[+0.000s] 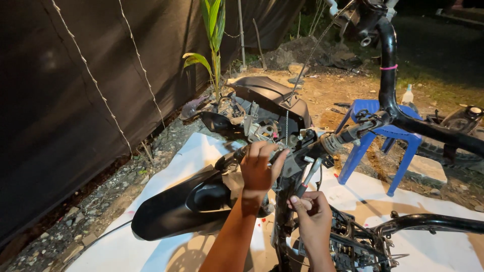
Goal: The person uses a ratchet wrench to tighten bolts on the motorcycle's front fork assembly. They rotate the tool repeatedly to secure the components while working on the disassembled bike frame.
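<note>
Black, glossy plastic forms the front fender (176, 211), which lies over the white sheet (126, 247) spread on the ground, toward that sheet's left edge. Above it rises the stripped steering head of a small motorcycle (282, 151), its handlebar (322, 146) running up to the right, with wiring and bare metal brackets exposed.

The left hand (258, 168) rests on the top of the steering assembly, fingers (264, 151) curled together over a small metal part there; what exactly they grip cannot be told. The right hand (311, 209) sits lower, just beside the black steering column (283, 211), its fingers closed around the handle of a slim metal tool (310, 174) whose shaft points up toward the handlebar clamp.

A black body panel (267, 93) lies beyond the steering head, near the sheet's far edge. A blue plastic chair (378, 141) stands at the sheet's right edge, behind a black tubular frame (403, 116) that curves upward. Another frame section with engine parts (363, 242) lies at the sheet's near right corner. A dark tarpaulin (75, 100) hangs on the left, a young green plant (214, 45) at its foot, and gravel (75, 211) borders the sheet.
</note>
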